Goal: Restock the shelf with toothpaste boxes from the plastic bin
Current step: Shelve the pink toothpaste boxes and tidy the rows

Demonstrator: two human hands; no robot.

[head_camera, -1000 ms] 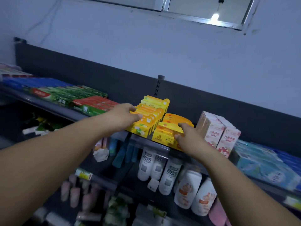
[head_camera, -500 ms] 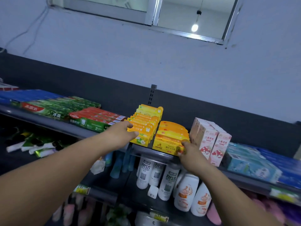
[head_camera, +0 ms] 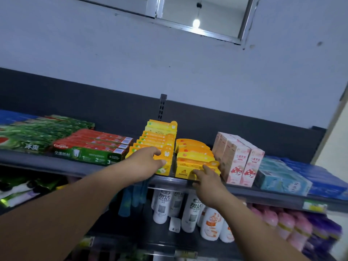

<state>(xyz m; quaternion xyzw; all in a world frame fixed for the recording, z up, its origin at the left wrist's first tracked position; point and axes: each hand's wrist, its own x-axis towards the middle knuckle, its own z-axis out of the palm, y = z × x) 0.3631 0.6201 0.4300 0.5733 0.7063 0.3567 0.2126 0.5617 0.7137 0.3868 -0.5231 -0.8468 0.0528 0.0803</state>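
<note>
Small yellow toothpaste boxes (head_camera: 160, 137) stand in a row on the dark top shelf (head_camera: 56, 166), with a stack of orange toothpaste boxes (head_camera: 192, 154) just to their right. My left hand (head_camera: 148, 163) grips the front yellow box, fingers over its top and thumb on its face. The fingertips of my right hand (head_camera: 207, 178) press against the front of the lowest orange box at the shelf edge. The plastic bin is out of view.
Red and green Colgate boxes (head_camera: 90, 147) and green boxes (head_camera: 37, 132) lie left of the yellow row. Pink cartons (head_camera: 239, 162) and teal boxes (head_camera: 282, 179) stand to the right. White bottles (head_camera: 162, 204) and pink bottles (head_camera: 293, 228) fill the shelf below.
The view has tilted upward and nearer. My left hand stays on the front yellow box. My right hand has slid from the stack's right end to its front face.
</note>
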